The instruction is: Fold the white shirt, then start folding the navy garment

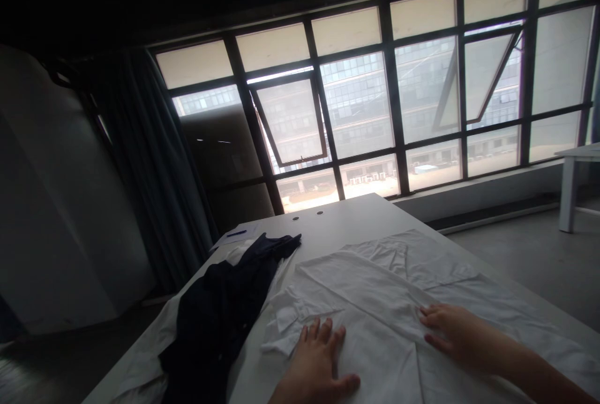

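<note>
Left hand (316, 360) spread, right hand (454, 335) fingers together, likely steadying white garment (360, 288) along table's (351, 219) right edge.

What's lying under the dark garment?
Pale fabric shows past the left edge of the dark garment; whatever its middle covers is hidden.

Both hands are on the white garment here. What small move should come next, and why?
Probably slide the right hand lightly outward across the white garment: a diagonal crease runs between the hands, and the left hand, fingers spread, could steady the cloth.
</note>
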Demonstrator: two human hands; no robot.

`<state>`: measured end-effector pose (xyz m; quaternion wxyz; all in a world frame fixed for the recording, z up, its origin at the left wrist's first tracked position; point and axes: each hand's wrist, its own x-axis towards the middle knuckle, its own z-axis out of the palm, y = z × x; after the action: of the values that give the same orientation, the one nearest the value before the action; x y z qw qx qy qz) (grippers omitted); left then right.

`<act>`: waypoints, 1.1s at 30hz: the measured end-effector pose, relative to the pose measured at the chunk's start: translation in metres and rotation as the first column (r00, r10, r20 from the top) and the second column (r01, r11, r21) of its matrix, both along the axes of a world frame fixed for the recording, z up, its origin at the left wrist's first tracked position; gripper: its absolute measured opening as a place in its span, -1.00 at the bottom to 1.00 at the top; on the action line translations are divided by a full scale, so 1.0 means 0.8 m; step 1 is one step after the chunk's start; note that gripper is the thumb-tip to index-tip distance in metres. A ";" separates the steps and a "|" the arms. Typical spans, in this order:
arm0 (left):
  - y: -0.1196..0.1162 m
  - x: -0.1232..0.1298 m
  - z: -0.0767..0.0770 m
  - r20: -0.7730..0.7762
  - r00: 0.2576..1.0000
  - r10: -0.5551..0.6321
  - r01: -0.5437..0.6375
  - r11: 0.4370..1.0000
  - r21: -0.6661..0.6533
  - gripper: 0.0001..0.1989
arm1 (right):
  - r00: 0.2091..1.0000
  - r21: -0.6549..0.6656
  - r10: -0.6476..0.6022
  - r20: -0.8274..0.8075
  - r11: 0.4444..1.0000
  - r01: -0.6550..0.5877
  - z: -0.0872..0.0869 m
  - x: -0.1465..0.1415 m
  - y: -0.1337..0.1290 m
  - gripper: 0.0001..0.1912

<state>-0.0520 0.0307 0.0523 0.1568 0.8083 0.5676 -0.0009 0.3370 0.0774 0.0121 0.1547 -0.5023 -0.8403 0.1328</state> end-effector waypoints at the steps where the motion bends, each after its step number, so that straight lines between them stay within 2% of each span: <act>1: -0.002 0.003 0.006 -0.007 1.000 -0.005 0.005 0.999 0.038 -0.18 | 1.000 0.012 -0.022 0.021 1.000 0.021 0.008 -0.004 -0.003 -0.49; 4: -0.004 0.017 0.019 -0.023 0.999 -0.030 0.034 0.987 0.159 -0.51 | 0.997 0.053 -0.060 0.053 0.997 0.058 0.029 -0.022 -0.012 -0.34; 7: 0.001 0.036 0.014 0.040 0.995 -0.086 0.074 0.967 0.243 -0.58 | 0.998 0.120 0.041 -0.049 0.992 -0.035 0.036 -0.045 -0.017 -0.46; 9: 0.006 0.045 0.003 0.103 0.980 -0.168 0.140 0.961 0.239 -0.45 | 0.988 0.169 0.118 -0.098 0.981 -0.101 0.027 -0.060 -0.018 -0.56; 12: 0.012 0.050 -0.014 0.136 0.949 -0.285 0.272 0.957 0.103 -0.23 | 0.981 0.133 0.182 -0.073 0.976 -0.171 0.000 -0.076 -0.016 -0.31; 15: 0.016 0.049 -0.021 0.138 0.944 -0.299 0.298 0.954 0.027 -0.21 | 0.974 0.024 0.223 -0.022 0.975 -0.223 -0.024 -0.079 -0.013 -0.25; 18: 0.015 0.047 -0.022 0.152 0.946 -0.285 0.284 0.958 0.028 -0.21 | 0.971 0.003 0.239 -0.020 0.971 -0.239 -0.034 -0.069 -0.005 -0.30; 21: 0.014 0.047 -0.021 0.152 0.950 -0.274 0.273 0.962 0.032 -0.22 | 0.985 0.053 0.173 -0.019 0.984 -0.172 -0.041 -0.051 0.012 -0.33; 24: 0.013 0.049 -0.021 0.155 0.951 -0.269 0.267 0.963 0.034 -0.22 | 0.999 0.099 0.030 0.024 0.995 -0.033 -0.054 -0.032 0.035 -0.31; 28: 0.012 0.049 -0.020 0.157 0.951 -0.268 0.267 0.963 0.030 -0.23 | 0.984 0.173 -0.155 0.094 0.975 0.137 -0.071 -0.011 0.055 -0.38; 31: 0.011 0.049 -0.019 0.152 0.951 -0.270 0.269 0.963 0.024 -0.23 | 0.961 0.238 -0.246 0.127 0.948 0.211 -0.071 0.002 0.060 -0.44; 33: 0.012 0.049 -0.019 0.151 0.951 -0.270 0.270 0.963 0.020 -0.23 | 0.963 0.263 -0.251 0.099 0.940 0.218 -0.063 0.006 0.060 -0.45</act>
<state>-0.0131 0.0401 0.0374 0.1983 0.8759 0.4380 0.0393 0.3421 0.1256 -0.0382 0.1760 -0.5829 -0.7928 -0.0268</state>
